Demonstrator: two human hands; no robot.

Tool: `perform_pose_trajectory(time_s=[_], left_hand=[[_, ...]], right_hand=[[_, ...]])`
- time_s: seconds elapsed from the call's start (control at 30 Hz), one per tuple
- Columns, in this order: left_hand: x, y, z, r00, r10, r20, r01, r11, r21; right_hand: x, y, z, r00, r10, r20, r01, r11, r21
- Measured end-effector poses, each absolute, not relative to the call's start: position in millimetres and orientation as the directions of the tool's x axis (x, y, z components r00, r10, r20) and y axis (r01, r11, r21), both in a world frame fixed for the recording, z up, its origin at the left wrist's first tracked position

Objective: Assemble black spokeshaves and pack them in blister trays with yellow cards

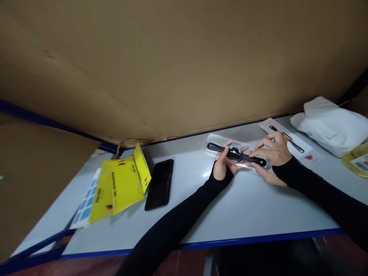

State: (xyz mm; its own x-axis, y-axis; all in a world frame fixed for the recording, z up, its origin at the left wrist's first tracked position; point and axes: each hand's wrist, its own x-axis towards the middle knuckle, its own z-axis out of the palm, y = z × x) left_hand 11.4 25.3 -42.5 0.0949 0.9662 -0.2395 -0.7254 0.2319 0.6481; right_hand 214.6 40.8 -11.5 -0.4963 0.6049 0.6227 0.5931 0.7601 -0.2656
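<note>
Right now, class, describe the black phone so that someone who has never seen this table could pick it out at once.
Start at the pale table with the blue edge. On its left part lie yellow cards; the black phone lies flat just right of them, screen dark. Unlike the black tool held in both hands farther right, it is a plain glossy slab, untouched.

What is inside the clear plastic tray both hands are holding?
A long black tool lies in the clear plastic tray. The left hand and right hand cover parts of it.
</note>
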Motion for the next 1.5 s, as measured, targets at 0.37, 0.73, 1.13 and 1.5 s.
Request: perform_pose_trajectory(time_s=[0.37,0.73,1.13,1.5], left_hand=[[14.9,18.6,-48.7,0.093,0.988,-0.120,-0.622,0.152,0.768],[20.6,11.4,-47.2,0.194,0.977,-0.093,-0.570,0.189,0.800],[19.2,11.2,-41.4,0.278,0.954,-0.109,-0.543,0.250,0.802],[23.2,12.3,-43.7,0.173,0.974,-0.149,-0.534,0.220,0.816]], right_hand=[[215.6,45.5,-26.5,-0.485,0.624,0.613,0.490,0.774,-0.400],[194.9,30.8,-37.6,-0.209,0.783,0.586,0.572,0.584,-0.576],[204.0,38.5,-41.6,-0.442,0.535,0.720,0.663,0.736,-0.140],[199.4,34.1,-41.0,-0.453,0.517,0.726,0.449,0.836,-0.315]])
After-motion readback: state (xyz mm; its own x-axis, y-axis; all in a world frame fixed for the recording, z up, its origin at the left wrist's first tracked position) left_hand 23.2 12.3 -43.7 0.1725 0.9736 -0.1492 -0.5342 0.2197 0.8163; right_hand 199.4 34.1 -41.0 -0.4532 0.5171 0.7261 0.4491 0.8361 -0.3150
